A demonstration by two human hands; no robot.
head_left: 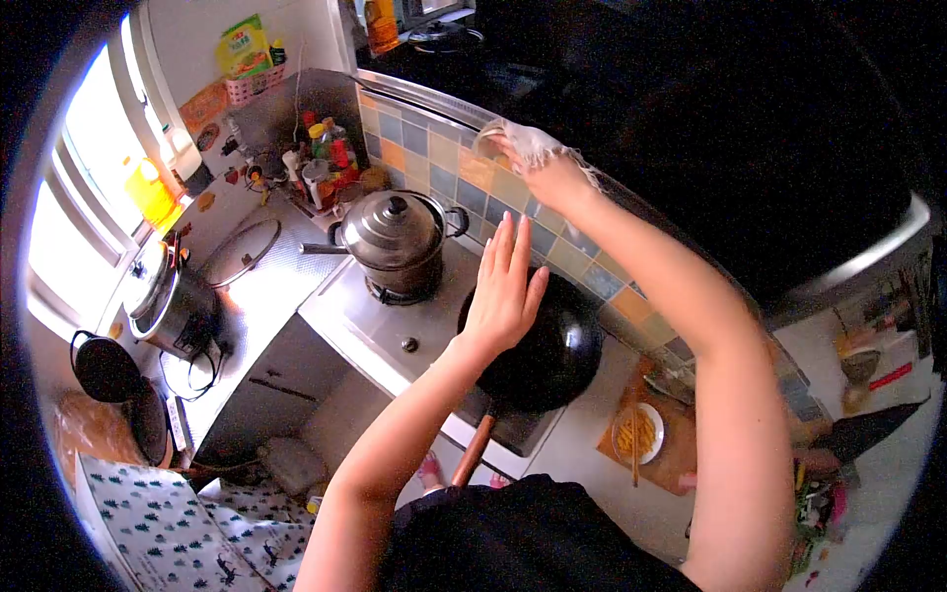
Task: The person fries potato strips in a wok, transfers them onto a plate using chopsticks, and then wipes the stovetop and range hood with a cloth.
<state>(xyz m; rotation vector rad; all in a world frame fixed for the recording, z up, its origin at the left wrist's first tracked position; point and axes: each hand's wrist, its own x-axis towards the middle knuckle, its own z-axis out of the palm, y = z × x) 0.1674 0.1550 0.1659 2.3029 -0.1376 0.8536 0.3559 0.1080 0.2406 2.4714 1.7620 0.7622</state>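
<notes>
My right hand (560, 183) reaches up and holds a whitish rag (533, 144) with frayed edges against the tiled wall (444, 158), just below the dark range hood's metal edge. My left hand (503, 296) is stretched out flat, fingers extended, above the left side of a black wok (562, 355), and holds nothing. The wok's wooden handle (475, 449) points toward my body. To the left of my left hand, a lidded steel pot (395, 242) stands on the other burner of the stove (340, 306).
Right of the wok, a white plate of yellow food strips (646, 434) with chopsticks rests on a wooden board (619, 449). Condiment bottles (330, 148) fill the back corner. A glass lid (242, 252) and a metal cooker (178, 306) are on the left counter. The range hood (691, 148) overhangs the right side.
</notes>
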